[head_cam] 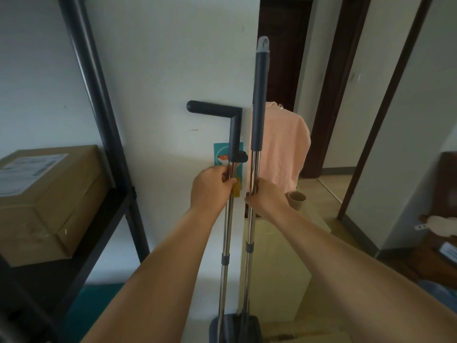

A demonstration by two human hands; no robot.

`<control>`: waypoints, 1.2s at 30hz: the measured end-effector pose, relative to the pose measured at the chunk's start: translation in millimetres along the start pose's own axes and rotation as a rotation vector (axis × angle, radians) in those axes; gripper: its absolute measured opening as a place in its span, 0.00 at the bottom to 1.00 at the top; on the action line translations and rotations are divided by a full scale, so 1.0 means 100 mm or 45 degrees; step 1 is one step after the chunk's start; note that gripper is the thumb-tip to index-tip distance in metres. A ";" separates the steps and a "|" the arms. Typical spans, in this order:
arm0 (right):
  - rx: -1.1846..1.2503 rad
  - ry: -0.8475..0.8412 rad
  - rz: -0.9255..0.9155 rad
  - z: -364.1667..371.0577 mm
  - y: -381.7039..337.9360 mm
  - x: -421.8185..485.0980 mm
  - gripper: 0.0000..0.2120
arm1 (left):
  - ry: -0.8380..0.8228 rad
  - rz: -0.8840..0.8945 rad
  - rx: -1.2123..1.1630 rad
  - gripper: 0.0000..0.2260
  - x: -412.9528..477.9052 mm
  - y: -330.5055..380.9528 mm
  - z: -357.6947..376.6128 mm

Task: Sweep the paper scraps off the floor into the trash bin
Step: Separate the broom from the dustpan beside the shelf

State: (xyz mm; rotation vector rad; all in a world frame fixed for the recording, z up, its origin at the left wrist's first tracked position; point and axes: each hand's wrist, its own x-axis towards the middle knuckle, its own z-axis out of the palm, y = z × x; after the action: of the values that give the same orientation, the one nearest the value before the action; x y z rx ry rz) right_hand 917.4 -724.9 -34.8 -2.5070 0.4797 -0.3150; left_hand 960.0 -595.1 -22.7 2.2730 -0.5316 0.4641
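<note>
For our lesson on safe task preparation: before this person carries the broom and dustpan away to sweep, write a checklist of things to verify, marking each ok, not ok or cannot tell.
1. Left hand closed on the dustpan pole: ok.
2. Right hand closed on the broom pole: ok.
3. Both poles upright, side by side against the wall corner: ok.
4. Dustpan at the bottom, attached: ok.
5. Paper scraps located: cannot tell, none in view.
6. Trash bin located: cannot tell, none in view.

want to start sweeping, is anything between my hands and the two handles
Nothing: the left hand already grips the L-topped dustpan pole, and the right hand grips the straight steel broom pole.
</note>
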 end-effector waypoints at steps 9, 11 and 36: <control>-0.042 -0.051 0.011 0.00 0.19 -0.25 0.04 | -0.085 -0.079 0.131 0.10 0.09 0.07 -0.05; -0.027 -0.061 0.014 -0.02 0.21 -0.29 0.03 | -0.087 -0.087 0.146 0.09 0.15 0.10 -0.08; 0.125 -0.042 -0.048 -0.19 0.32 -0.88 0.04 | -0.053 -0.167 -0.112 0.09 -0.57 0.39 -0.22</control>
State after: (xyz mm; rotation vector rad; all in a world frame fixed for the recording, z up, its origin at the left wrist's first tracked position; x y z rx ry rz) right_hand 822.2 -723.8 -47.8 -2.4240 0.3944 -0.3042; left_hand 888.0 -590.3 -12.4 2.2204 -0.4128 0.3225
